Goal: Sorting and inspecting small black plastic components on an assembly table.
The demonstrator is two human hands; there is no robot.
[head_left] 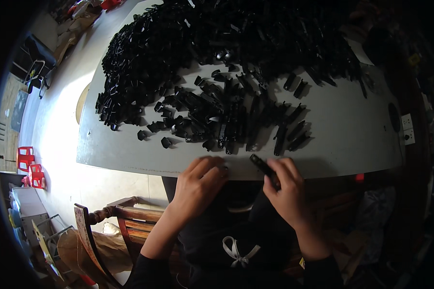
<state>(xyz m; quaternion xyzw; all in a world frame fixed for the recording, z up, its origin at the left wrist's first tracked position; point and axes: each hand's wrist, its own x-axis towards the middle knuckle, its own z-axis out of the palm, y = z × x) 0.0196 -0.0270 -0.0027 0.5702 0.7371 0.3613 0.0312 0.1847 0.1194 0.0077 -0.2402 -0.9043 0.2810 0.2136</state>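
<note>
My right hand (287, 188) is closed around a long, narrow black plastic part (262, 165), whose far end sticks out to the upper left over the table's front edge. To its left, my left hand (197, 185) has its fingers curled in, with a small dark bit showing at the fingertips; what it is I cannot make out. The two hands are apart. Just beyond them lie loose black parts, some long and narrow (279, 139), others short and angular (166, 142).
A big heap of black parts (144, 58) covers the far side of the pale table (130, 156). A wooden chair (135, 214) stands at lower left. Red stools (36, 176) are on the floor at far left, and a wall socket (408, 129) is at right.
</note>
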